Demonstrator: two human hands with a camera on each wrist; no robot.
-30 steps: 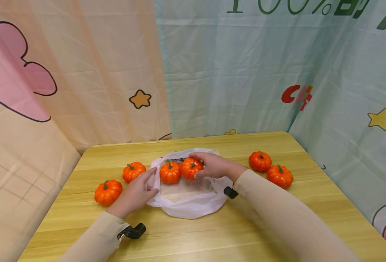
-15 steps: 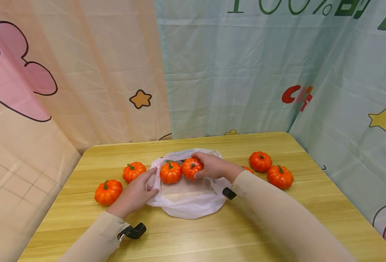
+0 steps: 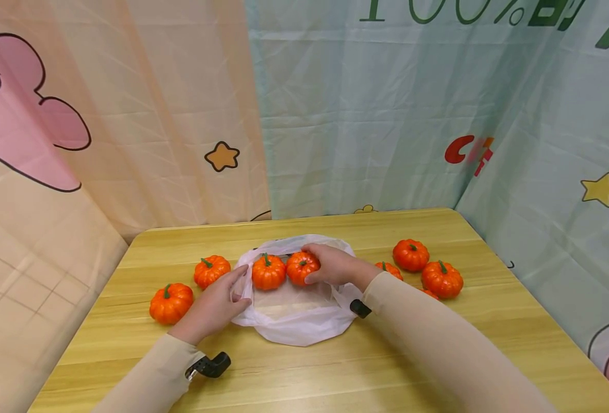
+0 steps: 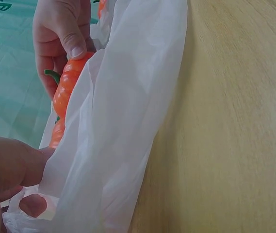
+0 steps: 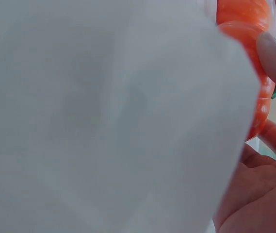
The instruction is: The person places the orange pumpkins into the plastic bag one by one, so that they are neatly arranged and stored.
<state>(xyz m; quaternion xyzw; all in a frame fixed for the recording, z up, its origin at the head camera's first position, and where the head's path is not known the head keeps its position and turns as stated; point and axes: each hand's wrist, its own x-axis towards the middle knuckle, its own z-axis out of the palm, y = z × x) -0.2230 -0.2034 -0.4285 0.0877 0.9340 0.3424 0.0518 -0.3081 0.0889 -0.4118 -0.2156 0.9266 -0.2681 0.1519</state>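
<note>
A thin white plastic bag (image 3: 304, 327) lies spread with its mouth up in the middle of the table. Inside it, one small orange pumpkin (image 3: 269, 272) with a green stem sits on the left. Right beside that, my right hand (image 3: 335, 265) holds a second pumpkin (image 3: 301, 268) between thumb and fingers, seen also in the left wrist view as the gripped pumpkin (image 4: 69, 82). My left hand (image 3: 217, 298) holds the bag's left rim; its thumb (image 4: 24, 165) lies at the film's edge. White film covers most of the right wrist view.
Two pumpkins stand left of the bag, the nearer one (image 3: 171, 304) beside my left wrist. To the right are several more, including a rear pumpkin (image 3: 410, 255) and a front pumpkin (image 3: 441, 279), some partly behind my right forearm. Printed curtains (image 3: 356, 126) enclose the wooden table (image 3: 284, 378).
The right hand's pumpkin has sunk slightly lower in the bag. My right forearm has shifted a little left, uncovering more of the pumpkins behind it. The left hand stays in place.
</note>
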